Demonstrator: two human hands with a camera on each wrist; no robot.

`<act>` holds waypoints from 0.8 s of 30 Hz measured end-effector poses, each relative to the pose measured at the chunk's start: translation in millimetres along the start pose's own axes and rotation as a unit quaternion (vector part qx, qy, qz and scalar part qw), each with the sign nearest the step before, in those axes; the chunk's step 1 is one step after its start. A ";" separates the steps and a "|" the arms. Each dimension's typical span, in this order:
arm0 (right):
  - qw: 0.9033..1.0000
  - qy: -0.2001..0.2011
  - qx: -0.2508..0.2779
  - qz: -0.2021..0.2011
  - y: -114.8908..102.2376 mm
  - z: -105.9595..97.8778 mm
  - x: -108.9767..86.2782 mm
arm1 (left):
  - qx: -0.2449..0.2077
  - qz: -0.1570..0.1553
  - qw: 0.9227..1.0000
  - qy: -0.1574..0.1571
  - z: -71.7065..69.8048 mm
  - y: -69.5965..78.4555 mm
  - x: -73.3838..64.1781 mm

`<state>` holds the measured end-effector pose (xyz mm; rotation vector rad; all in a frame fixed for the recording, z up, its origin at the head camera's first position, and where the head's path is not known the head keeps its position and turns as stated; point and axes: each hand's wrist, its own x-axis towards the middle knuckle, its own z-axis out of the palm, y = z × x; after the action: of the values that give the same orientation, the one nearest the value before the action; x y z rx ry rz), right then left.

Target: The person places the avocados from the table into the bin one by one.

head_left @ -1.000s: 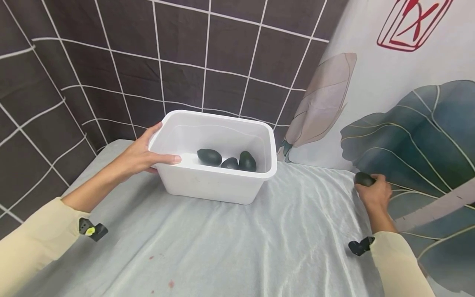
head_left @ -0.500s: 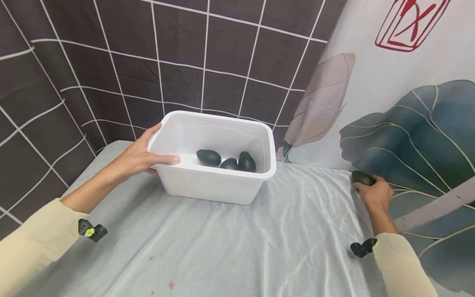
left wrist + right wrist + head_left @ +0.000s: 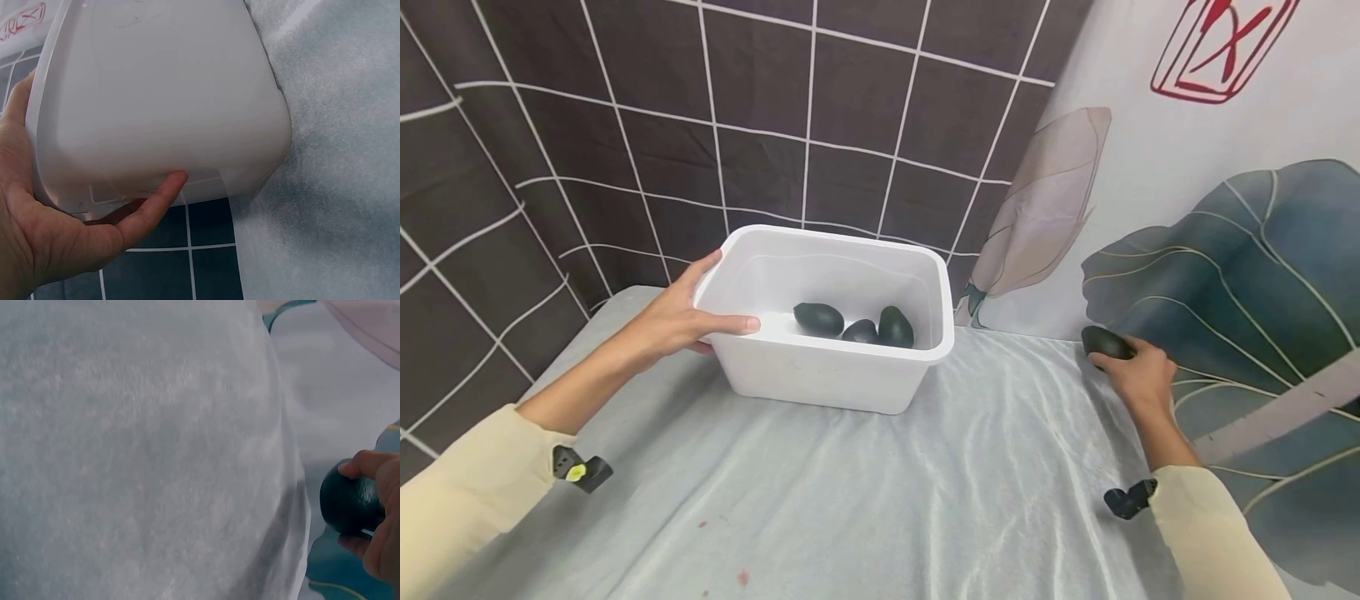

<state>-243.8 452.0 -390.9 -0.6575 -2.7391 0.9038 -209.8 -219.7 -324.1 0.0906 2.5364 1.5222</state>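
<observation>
A white plastic tub (image 3: 820,373) stands on the cloth-covered table, slightly left of centre in the head view. My left hand (image 3: 676,320) grips its left end, the thumb lying over the front rim. The left wrist view has other fingers of this hand (image 3: 81,237) against the tub's outer wall. Three dark green avocados lie on the tub floor: a left one (image 3: 818,319), a middle one (image 3: 861,332) partly hidden by the rim, and a right one (image 3: 896,327). Far to the right, my right hand (image 3: 1142,375) holds another avocado (image 3: 350,500) between thumb and fingers.
Pale grey cloth (image 3: 820,500) covers the table, with a few reddish spots near the front. Behind the tub hangs a dark wall covering (image 3: 760,167) with white grid lines. A printed leaf curtain (image 3: 1225,267) borders the table's right edge, close to my right hand.
My right hand has moved slightly left and away from me with the avocado in it. The left hand keeps its hold on the tub, and the view has shifted a little.
</observation>
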 end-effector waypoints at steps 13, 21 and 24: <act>0.996 0.013 0.018 -0.081 -34.1 4.6 -18.2 | -0.004 0.006 1.000 0.001 -0.5 -0.2 -1.0; 0.991 0.001 0.046 -0.127 -65.3 7.9 -30.4 | 0.000 0.007 1.000 0.001 -0.8 -1.1 -0.3; 0.988 -0.003 0.054 -0.142 -75.6 9.8 -33.6 | 0.004 0.006 1.000 0.000 -1.0 -1.0 -0.6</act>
<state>-243.7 377.1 -354.4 -0.2379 -2.6726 0.9752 -209.3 -221.1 -324.4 0.1079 2.5463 1.5178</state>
